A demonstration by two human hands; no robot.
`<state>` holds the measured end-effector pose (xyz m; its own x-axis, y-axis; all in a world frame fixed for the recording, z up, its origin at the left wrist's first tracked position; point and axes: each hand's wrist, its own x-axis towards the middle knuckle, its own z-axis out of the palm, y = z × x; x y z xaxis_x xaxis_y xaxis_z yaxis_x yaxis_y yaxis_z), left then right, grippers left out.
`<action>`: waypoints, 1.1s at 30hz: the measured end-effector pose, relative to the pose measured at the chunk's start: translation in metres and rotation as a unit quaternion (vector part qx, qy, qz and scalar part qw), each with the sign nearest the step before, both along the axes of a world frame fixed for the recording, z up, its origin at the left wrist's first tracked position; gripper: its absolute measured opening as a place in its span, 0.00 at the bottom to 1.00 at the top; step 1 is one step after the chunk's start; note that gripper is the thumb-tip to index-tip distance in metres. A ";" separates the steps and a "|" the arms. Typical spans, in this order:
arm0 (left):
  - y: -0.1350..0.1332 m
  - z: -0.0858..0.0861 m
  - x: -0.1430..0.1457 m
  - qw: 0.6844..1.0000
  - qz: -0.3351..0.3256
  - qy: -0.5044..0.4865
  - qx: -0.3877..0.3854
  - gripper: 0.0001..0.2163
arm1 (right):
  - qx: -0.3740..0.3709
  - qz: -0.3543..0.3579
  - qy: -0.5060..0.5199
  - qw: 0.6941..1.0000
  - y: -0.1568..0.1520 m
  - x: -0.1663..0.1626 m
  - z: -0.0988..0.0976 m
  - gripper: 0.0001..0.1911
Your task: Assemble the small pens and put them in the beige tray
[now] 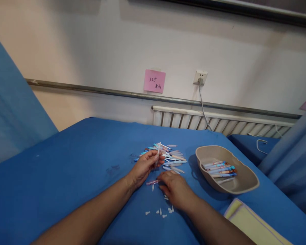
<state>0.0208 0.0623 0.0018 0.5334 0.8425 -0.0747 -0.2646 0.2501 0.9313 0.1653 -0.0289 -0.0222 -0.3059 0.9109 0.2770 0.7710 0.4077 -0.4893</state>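
My left hand (pixel 145 165) is closed around a thin clear pen barrel (pixel 158 151), held upright over a loose pile of pens and pen parts (pixel 172 158) on the blue table (pixel 79 163). My right hand (pixel 175 189) rests palm down on the cloth, its fingertips touching a pink pen part (pixel 152 182). Several small white caps (pixel 160 212) lie scattered just in front of my right hand. Whether my right hand's fingers pinch anything is hidden.
A beige tray (pixel 241 189) at the right holds several finished pens (pixel 220 169). A yellow pad (pixel 252 224) lies at the near right edge. Behind the table are a radiator (pixel 219 122), a wall socket with cable (pixel 200 78) and a pink note (pixel 154 81).
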 end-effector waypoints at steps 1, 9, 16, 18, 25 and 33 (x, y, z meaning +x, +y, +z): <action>0.000 0.000 0.000 1.000 -0.001 -0.001 -0.001 0.13 | -0.002 -0.008 -0.022 1.000 -0.001 -0.001 0.003 0.13; 0.000 -0.001 -0.003 0.999 -0.019 -0.020 -0.034 0.11 | -0.015 -0.032 -0.029 0.999 -0.002 0.002 0.000 0.09; 0.003 -0.002 -0.006 0.992 -0.061 -0.072 -0.081 0.10 | -0.021 -0.044 0.110 0.993 0.008 0.009 -0.017 0.09; 0.003 -0.002 -0.007 0.992 -0.066 -0.073 -0.077 0.10 | -0.037 -0.074 0.193 0.978 0.012 0.009 -0.021 0.09; 0.006 -0.002 -0.008 0.999 -0.029 0.019 0.022 0.11 | 0.042 -0.222 0.497 0.838 0.014 0.024 0.002 0.14; 0.006 -0.006 -0.005 0.976 -0.034 0.145 0.157 0.15 | 0.095 -0.246 0.532 0.805 0.013 0.038 0.013 0.13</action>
